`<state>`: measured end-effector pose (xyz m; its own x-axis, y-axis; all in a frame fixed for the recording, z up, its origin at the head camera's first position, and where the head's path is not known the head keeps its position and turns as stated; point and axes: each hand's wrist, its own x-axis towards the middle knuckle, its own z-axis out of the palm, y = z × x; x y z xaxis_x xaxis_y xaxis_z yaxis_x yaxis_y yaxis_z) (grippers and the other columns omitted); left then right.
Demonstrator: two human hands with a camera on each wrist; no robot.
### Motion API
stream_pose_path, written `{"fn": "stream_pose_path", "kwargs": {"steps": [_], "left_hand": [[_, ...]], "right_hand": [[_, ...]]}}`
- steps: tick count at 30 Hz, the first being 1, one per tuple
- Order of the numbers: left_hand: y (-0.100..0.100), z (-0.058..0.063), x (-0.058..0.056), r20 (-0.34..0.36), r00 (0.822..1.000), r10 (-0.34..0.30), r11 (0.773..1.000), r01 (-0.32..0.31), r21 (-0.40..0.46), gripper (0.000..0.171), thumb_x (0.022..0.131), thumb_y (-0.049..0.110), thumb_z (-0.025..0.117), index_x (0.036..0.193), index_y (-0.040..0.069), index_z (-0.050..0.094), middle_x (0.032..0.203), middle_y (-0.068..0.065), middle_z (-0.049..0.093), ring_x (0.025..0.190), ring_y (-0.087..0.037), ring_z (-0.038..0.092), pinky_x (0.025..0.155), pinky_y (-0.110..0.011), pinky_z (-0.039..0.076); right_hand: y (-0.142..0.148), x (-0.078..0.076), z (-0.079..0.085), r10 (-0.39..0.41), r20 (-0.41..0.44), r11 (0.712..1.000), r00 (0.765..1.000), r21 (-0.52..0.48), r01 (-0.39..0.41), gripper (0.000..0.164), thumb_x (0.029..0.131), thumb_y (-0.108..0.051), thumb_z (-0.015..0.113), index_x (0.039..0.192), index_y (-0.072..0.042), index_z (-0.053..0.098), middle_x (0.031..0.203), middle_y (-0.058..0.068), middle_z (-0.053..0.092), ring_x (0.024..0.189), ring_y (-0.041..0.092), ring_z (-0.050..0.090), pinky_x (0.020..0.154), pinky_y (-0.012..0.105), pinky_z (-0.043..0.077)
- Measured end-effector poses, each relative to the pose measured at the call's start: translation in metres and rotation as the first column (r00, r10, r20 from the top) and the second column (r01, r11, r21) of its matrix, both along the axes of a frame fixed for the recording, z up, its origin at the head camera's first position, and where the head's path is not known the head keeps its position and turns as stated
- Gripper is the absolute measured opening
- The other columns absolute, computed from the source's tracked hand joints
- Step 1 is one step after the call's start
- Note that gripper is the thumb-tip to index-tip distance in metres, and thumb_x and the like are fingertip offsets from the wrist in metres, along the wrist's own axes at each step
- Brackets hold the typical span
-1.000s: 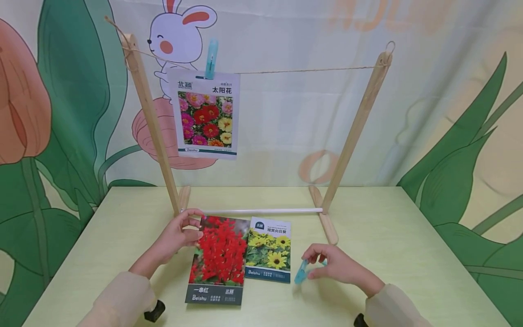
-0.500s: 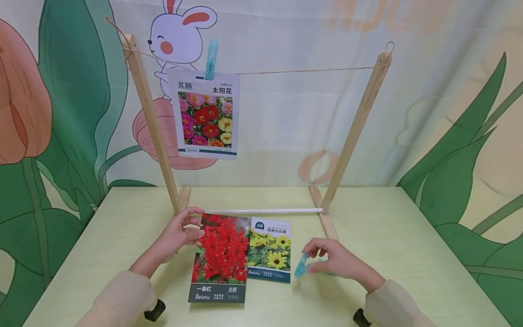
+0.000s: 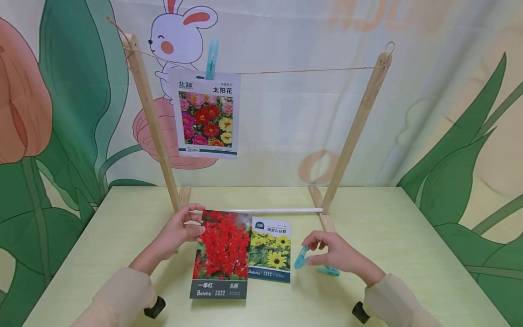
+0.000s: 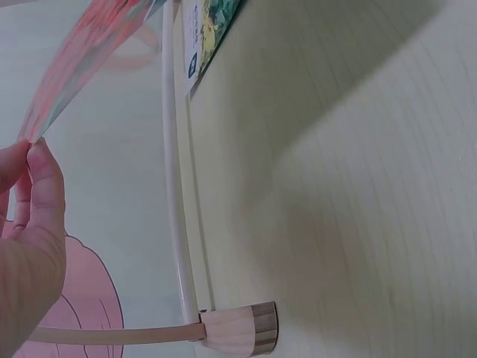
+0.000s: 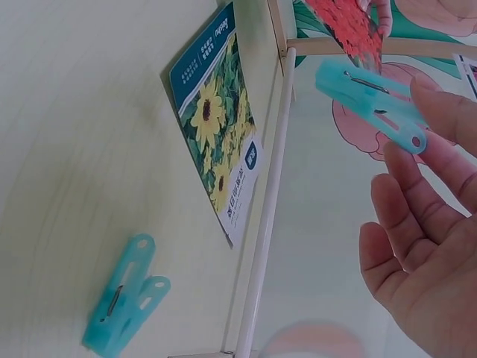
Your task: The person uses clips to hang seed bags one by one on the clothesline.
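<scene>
My left hand (image 3: 180,231) pinches the upper left edge of a seed packet with red flowers (image 3: 224,247), raised off the table in the left wrist view. Between thumb and fingers, my right hand (image 3: 333,250) holds a light blue clothespin (image 5: 369,101). Beneath that hand a second blue clothespin (image 5: 123,298) lies on the table. A seed packet with yellow sunflowers (image 3: 269,247) lies flat between the hands, its left edge covered by the red one in the head view. Above, another seed packet (image 3: 207,118) hangs from a string (image 3: 306,71) by a blue clothespin (image 3: 211,59).
Two wooden posts (image 3: 357,131) carry the string, joined low down by a white rod (image 3: 286,210). Wooden feet (image 4: 238,330) support the frame on the pale table (image 3: 367,218). Behind stands a printed curtain (image 3: 278,118) with a rabbit and plants.
The red-flower packet has risen slightly and shifted right with my left hand. My right hand has moved up a little with its clothespin, uncovering more of the one on the table.
</scene>
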<state>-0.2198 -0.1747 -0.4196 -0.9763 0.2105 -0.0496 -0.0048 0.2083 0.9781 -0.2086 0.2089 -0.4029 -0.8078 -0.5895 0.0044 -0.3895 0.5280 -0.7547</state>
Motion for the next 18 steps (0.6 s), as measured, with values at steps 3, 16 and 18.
{"fn": "stream_pose_path", "kwargs": {"steps": [3,16,18], "left_hand": [[0.001,0.001,-0.001,0.002,1.0,0.006,1.0,-0.006,-0.001,0.047,0.085,0.002,0.053,0.127,0.007,0.033,0.1,-0.012,0.043,0.082,-0.013,0.06,0.071,-0.033,0.053],[0.003,0.008,-0.002,0.016,0.998,0.053,0.999,-0.053,-0.01,0.048,0.085,0.004,0.054,0.128,0.01,0.033,0.102,-0.012,0.042,0.083,-0.016,0.058,0.073,-0.033,0.053],[0.003,0.009,-0.002,0.014,0.998,0.059,0.998,-0.059,-0.013,0.049,0.085,0.004,0.055,0.128,0.01,0.033,0.102,-0.012,0.042,0.083,-0.016,0.058,0.073,-0.033,0.053]], "right_hand": [[0.0,0.0,0.002,-0.008,-0.007,1.0,1.0,0.004,0.008,0.023,0.075,-0.017,0.069,0.096,-0.012,0.059,0.092,0.002,0.06,0.081,0.012,0.048,0.074,0.031,0.041],[-0.001,-0.005,0.012,-0.005,-0.091,1.0,0.996,-0.008,0.005,0.026,0.075,-0.019,0.069,0.097,-0.011,0.059,0.091,0.003,0.059,0.079,0.01,0.048,0.073,0.031,0.041],[-0.001,-0.006,0.014,-0.01,-0.09,1.0,0.996,-0.003,0.01,0.026,0.075,-0.019,0.069,0.097,-0.011,0.059,0.091,0.003,0.059,0.08,0.01,0.048,0.074,0.03,0.041]]}}
